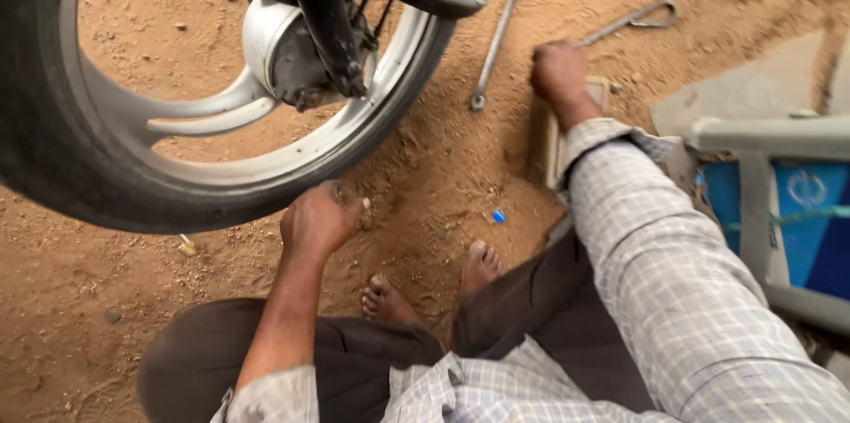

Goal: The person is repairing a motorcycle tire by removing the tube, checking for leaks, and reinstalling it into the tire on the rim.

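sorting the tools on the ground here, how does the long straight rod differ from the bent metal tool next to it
The long straight rod is a plain straight bar with a small ring-like end, pointing towards the wheel. The bent metal tool has a shorter shaft that ends in a closed triangular loop. The rod lies apart from the right hand; the bent tool runs up close to that hand. Both are grey metal and lie flat on the sandy ground.
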